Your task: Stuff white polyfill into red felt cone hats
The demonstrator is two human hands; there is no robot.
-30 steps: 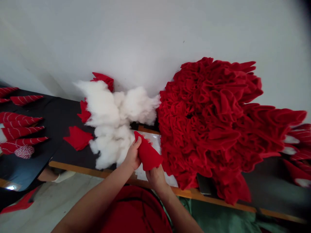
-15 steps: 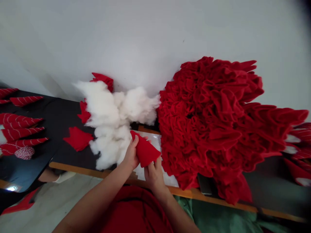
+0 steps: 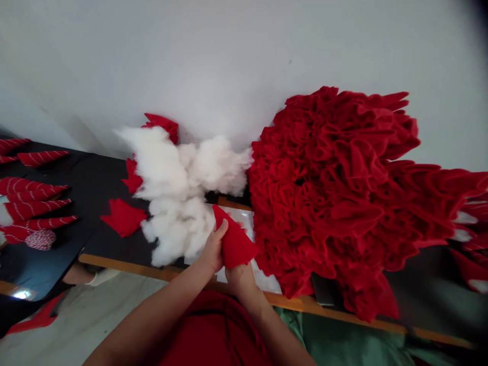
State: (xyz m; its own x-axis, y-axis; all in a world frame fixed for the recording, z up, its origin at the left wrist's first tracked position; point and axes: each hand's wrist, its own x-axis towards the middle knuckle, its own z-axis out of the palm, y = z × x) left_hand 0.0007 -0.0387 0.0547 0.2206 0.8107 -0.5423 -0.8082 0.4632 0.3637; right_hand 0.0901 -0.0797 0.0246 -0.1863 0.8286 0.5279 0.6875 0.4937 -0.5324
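Three crumpled red felt pieces (image 3: 124, 218) edge the left of one fluffy white stuffing heap (image 3: 177, 223) on the black table (image 3: 114, 248). By its front edge, the left hand (image 3: 213, 250) grips one slanting red felt cone (image 3: 237, 244), tip far-left, mouth near-right, around the right hand (image 3: 240, 277), whose grip I cannot tell. One large red fabric pile (image 3: 324, 203) overhangs that edge rightward.

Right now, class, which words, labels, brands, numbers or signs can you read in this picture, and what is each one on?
No text can be read anywhere.
White sheet: any print is too small or blurred to read.
Red cone, white stuffing, red fabric pile: no lettering visible.
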